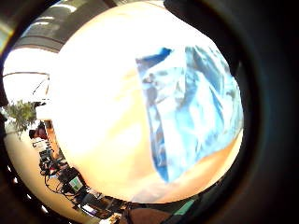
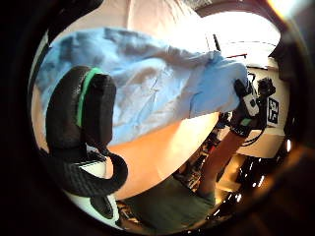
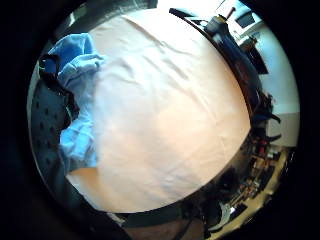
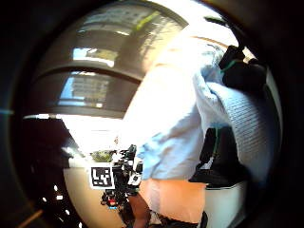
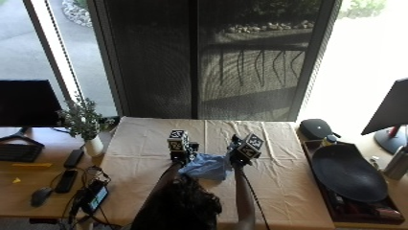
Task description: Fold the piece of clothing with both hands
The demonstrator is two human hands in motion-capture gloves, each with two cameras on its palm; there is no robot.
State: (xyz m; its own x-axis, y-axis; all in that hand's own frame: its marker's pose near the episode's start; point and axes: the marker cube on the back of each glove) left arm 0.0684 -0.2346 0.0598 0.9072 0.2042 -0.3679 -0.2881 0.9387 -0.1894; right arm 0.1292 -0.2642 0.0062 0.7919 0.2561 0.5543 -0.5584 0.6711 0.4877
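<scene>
Holding the blue garment (image 5: pixel 206 168) up over the desk (image 5: pixel 280 177), I pinch one edge in my left hand (image 5: pixel 181 154) at nine o'clock and one in my right hand (image 5: pixel 239 157) at three. Uneven tension could let a corner slip and bunch. No readable writing.

table (image 5: pixel 280 187), cream cloth (image 5: pixel 146 143) spread over it

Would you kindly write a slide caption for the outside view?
Both gloved hands, left and right, hold a blue garment above the cloth-covered table.
</scene>
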